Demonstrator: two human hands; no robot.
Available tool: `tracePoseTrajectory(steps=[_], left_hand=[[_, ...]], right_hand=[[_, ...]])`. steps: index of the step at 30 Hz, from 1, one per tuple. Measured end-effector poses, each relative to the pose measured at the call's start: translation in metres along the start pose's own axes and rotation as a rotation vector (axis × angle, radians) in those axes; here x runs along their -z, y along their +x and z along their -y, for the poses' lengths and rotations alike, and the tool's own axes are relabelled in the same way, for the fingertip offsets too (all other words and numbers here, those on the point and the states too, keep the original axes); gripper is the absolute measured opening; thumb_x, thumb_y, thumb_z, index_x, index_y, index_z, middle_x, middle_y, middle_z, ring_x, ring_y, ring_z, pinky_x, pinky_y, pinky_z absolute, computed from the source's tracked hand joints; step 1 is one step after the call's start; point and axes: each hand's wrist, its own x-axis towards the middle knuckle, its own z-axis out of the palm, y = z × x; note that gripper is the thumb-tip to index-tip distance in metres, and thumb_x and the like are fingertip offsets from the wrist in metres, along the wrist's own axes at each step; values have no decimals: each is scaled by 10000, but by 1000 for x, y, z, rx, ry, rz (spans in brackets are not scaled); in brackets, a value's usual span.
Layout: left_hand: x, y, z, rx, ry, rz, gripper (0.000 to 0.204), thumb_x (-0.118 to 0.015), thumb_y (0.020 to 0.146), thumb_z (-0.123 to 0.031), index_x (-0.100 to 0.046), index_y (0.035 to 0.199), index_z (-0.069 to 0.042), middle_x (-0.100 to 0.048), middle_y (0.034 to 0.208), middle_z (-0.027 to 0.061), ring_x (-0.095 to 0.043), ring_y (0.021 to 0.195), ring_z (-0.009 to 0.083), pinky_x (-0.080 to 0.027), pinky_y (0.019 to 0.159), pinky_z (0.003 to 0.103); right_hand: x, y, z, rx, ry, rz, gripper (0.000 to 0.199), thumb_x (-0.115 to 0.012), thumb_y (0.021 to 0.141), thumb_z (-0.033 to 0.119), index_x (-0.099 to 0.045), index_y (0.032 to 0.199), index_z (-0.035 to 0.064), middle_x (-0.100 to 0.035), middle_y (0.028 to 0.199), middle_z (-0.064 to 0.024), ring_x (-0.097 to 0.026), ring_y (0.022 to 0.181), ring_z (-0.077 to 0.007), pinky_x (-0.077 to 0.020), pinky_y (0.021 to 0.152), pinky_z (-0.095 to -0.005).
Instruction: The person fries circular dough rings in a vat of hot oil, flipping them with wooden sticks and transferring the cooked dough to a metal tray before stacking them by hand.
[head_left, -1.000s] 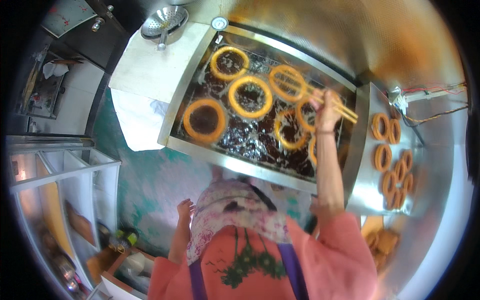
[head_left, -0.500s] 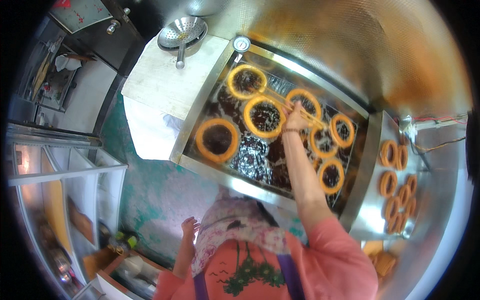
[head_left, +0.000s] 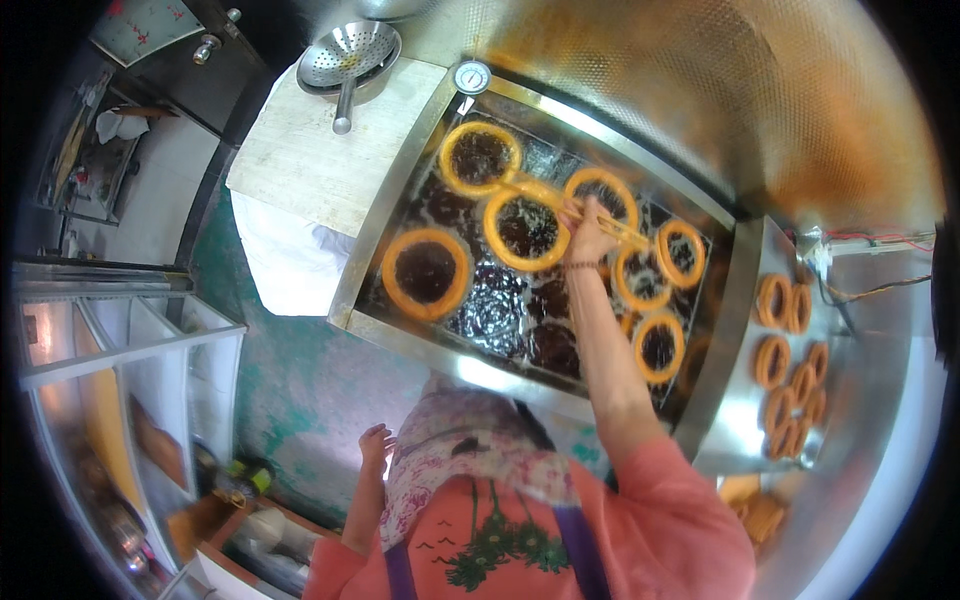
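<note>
My right hand [head_left: 592, 235] reaches over a wide metal fryer [head_left: 455, 358] of dark, bubbling oil, its fingers closed round long cooking chopsticks [head_left: 540, 192]. Their far ends touch or hover at the edge between the upper-left dough ring [head_left: 447, 160] and the middle dough ring [head_left: 492, 235]. A browner dough ring [head_left: 391, 272] floats apart at the near left. Right of my hand, several more golden rings float, among them a dough ring [head_left: 697, 255] by the right wall. My left hand [head_left: 376, 443] hangs low beside my apron, holding nothing visible, fingers loosely bent and slightly apart.
A perforated strainer [head_left: 350, 52] rests in a bowl on the white-covered table [head_left: 310, 150] at the left. A dial thermometer [head_left: 472, 77] sits at the fryer's back corner. Fried rings [head_left: 772, 360] lie on the metal tray [head_left: 735, 420] at the right. Shelves [head_left: 150, 350] stand at the left.
The whole view has shifted slightly. My right hand stays over the oil with the chopsticks, which have moved a little among the rings. My left hand still hangs low.
</note>
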Motion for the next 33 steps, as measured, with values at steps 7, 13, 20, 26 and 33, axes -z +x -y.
tracePoseTrajectory(steps=[7, 13, 20, 26, 33], left_hand=[[11, 2, 10, -20, -44, -12, 352, -568, 764, -56, -508, 1103, 16, -582, 887, 126, -598, 657, 230, -502, 534, 302], [35, 31, 30, -130, 117, 57, 357, -558, 769, -46, -497, 1113, 29, -577, 874, 142, -604, 659, 256, -512, 530, 327], [22, 5, -7, 23, -28, -62, 362, -558, 764, -38, -490, 1110, 43, -575, 864, 146, -604, 657, 265, -520, 532, 350], [23, 6, -13, -3, 1, -7, 362, -559, 764, -39, -492, 1111, 38, -574, 868, 140, -596, 643, 249, -511, 530, 331], [25, 19, -9, -11, 17, 17, 356, -556, 773, -46, -488, 1112, 36, -569, 874, 135, -589, 638, 239, -500, 521, 327]], right_hand=[[-25, -9, -27, -187, 182, -387, 268, -545, 878, 160, -483, 1033, -50, -587, 959, -172, -636, 791, -275, -583, 587, -337], [-28, -5, -61, -258, 280, -384, 268, -553, 875, 171, -489, 1030, -37, -596, 941, -159, -637, 795, -258, -579, 631, -336], [2, 9, -53, -228, 256, -323, 228, -560, 871, 167, -517, 1000, -16, -603, 934, -143, -636, 791, -254, -581, 658, -345], [9, -2, -39, -114, 193, -198, 247, -575, 859, 146, -519, 1017, -36, -603, 907, -165, -639, 762, -251, -582, 577, -322], [22, 7, -21, 31, -48, 24, 230, -589, 846, 135, -521, 996, -25, -607, 862, -142, -642, 705, -240, -566, 518, -319]])
